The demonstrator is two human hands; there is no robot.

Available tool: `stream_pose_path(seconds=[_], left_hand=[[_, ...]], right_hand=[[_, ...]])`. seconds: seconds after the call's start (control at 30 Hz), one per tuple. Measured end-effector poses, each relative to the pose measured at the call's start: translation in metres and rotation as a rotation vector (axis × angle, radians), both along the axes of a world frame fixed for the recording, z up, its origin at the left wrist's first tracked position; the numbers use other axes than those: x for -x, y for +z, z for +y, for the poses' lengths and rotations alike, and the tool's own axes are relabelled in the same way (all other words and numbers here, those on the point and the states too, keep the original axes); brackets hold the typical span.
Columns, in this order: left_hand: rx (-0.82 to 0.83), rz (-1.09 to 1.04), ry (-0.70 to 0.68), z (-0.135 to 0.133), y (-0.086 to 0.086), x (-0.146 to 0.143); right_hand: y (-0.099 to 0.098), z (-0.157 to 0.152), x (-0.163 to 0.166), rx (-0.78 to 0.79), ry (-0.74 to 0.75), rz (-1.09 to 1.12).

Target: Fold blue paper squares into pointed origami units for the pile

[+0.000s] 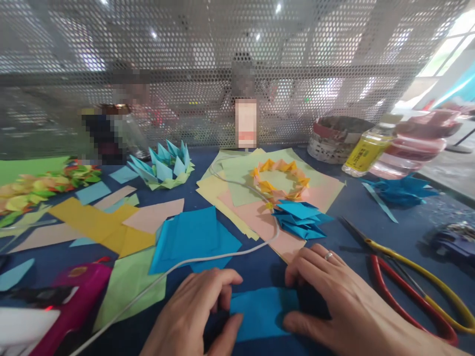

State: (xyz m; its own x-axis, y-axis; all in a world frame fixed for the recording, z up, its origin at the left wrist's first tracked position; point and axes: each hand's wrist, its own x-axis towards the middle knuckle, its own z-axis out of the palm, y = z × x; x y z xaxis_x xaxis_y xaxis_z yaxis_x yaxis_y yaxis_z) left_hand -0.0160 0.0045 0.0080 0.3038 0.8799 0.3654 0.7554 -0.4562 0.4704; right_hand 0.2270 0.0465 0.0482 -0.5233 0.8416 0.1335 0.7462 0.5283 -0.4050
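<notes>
A folded strip of blue paper (pixel 265 314) lies on the dark table right in front of me. My left hand (pixel 202 309) is curled at its left end, thumb against the paper's edge and index finger bent above it. At the right end, my right hand (pixel 328 289), with a ring, presses its thumb on the paper and keeps its fingers bent at the top corner. Beyond my hands are a stack of blue paper sheets (pixel 195 237) and several nested blue folded pieces (pixel 302 217).
Scissors (pixel 393 257) with red and yellow handles lie right. A white cable (pixel 222 255) crosses the table. A yellow-orange paper ring (pixel 280 183) rests on coloured sheets. Behind stand a light-blue folded crown (pixel 163 165), a bottle (pixel 367 148) and a mesh screen (pixel 185 109). A magenta tool (pixel 79 289) lies left.
</notes>
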Motion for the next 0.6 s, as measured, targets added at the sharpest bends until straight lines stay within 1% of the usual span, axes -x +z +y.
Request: stream_pose_path(seconds=[0.17, 0.3, 0.43, 0.6], left_hand=[[-0.007, 0.046, 0.054, 0.000, 0.003, 0.000], [-0.013, 0.068, 0.036, 0.000, 0.004, 0.001], [0.013, 0.019, -0.015, 0.000, 0.007, 0.002], [0.110, -0.102, -0.053, 0.003, 0.013, -0.001]], right_hand=[[0.000, 0.001, 0.000, -0.029, 0.037, -0.056], [-0.005, 0.000, -0.001, -0.040, 0.072, -0.043], [-0.009, -0.001, -0.003, 0.003, 0.118, -0.002], [-0.011, 0.000, -0.006, 0.108, 0.104, 0.094]])
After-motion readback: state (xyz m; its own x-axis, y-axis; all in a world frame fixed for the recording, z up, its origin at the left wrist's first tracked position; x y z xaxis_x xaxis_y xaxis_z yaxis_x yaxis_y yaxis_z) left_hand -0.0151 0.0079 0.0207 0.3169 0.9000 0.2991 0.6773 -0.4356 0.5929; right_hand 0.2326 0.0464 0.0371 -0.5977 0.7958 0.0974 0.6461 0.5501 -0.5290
